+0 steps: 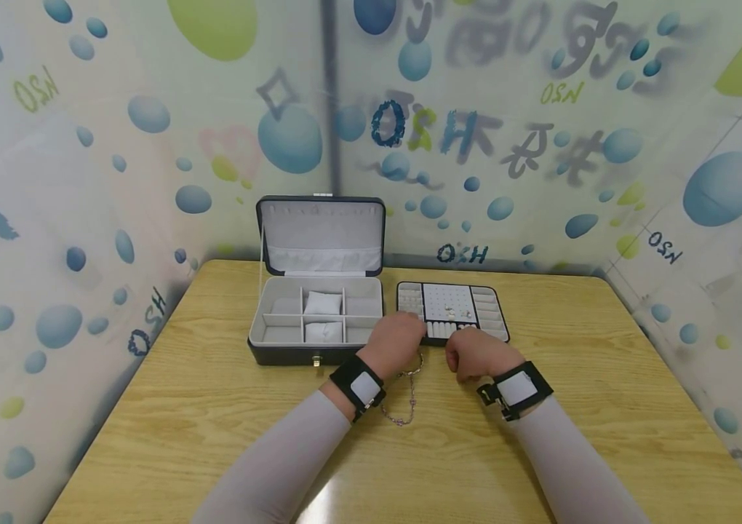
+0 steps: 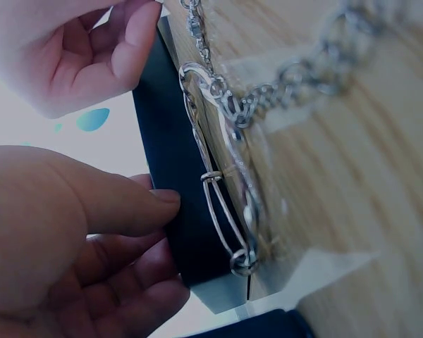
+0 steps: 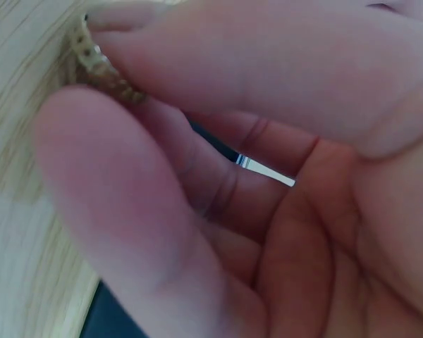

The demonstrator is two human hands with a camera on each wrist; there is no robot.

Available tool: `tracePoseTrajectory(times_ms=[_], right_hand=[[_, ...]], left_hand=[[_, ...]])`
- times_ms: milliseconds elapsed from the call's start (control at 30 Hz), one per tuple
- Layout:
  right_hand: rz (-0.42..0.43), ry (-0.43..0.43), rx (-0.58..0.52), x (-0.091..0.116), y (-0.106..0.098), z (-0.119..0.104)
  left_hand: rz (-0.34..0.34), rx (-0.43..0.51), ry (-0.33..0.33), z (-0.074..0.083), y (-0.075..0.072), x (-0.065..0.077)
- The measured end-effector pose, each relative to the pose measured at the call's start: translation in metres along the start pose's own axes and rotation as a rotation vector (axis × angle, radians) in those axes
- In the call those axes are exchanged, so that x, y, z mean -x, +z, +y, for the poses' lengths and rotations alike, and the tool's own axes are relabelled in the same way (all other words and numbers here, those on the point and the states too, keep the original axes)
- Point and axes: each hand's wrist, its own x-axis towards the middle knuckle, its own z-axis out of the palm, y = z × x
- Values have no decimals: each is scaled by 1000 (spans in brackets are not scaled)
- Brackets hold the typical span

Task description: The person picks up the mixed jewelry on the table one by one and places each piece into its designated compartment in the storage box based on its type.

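Pinching a gold-coloured patterned metal ring (image 3: 99,67) between thumb and finger, the right hand (image 1: 481,354) is at the near edge of a flat, dark-rimmed, pale-lined jewellery tray (image 1: 439,295). The left hand (image 1: 393,340) holds the tray's near left corner. Silver-coloured metal chains (image 1: 413,397) lie between the wrists on a wood-grained table (image 1: 561,327); an open black box (image 1: 286,356) stands left.
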Motion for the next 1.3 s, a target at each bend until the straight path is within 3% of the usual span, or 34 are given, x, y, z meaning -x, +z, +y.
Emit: tracePoseTrajectory(times_ms=[500, 667, 933, 1300], right_hand=[[17, -16, 3, -5, -8, 6], [116, -49, 27, -4, -16, 11], [262, -17, -1, -2, -24, 21], [329, 51, -28, 1, -31, 20]], left_hand=[[8, -25, 1, 1, -1, 0], [-10, -26, -1, 1, -2, -1], [-1, -13, 3, 0, -1, 1], [-7, -10, 6, 0, -2, 1]])
